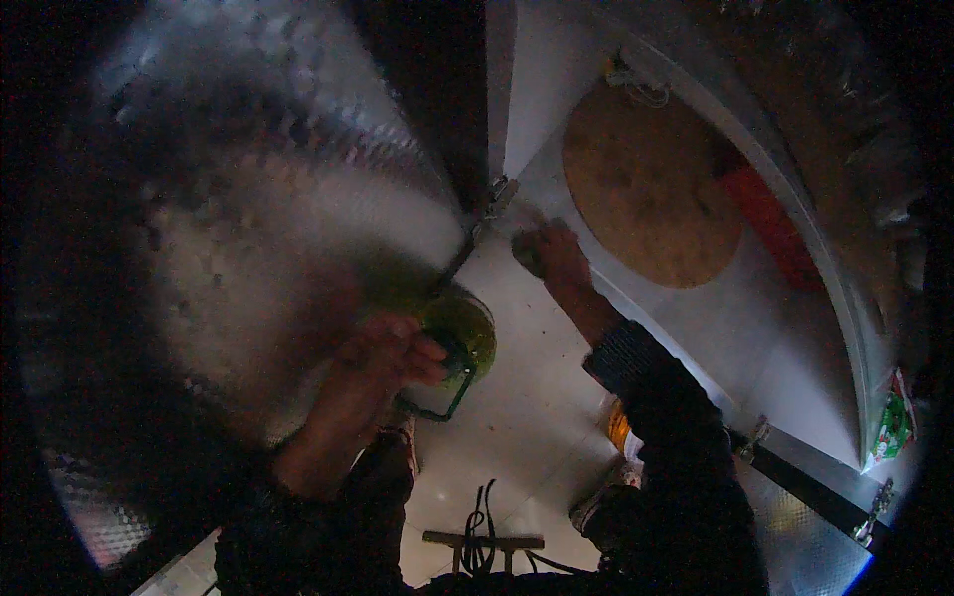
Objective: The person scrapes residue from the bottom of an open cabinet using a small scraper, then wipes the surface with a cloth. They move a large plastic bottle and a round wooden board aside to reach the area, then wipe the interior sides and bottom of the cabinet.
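Observation:
The picture is dark and partly blurred. My left hand (391, 354) is at a rounded green translucent container (477, 331), left of centre, its fingers bent near a dark green handle (456, 398). Whether those fingers grip anything cannot be made out. My right hand (553, 249) is closed around a small dark greenish object (528, 252), perhaps a cloth or pad, beside the edge of an open cabinet. A metal hinge (501, 192) lies just up and left of it. Inside the cabinet, a round brown board (659, 186) stands right of my right hand.
A red item (771, 223) is beside the board, with a whitish cord (645, 93) above. Textured, shiny door panels (805, 529) flank the area. At the far right is a green and red packet (894, 421). A small stand-like object (483, 540) with dark straps lies below, near my feet.

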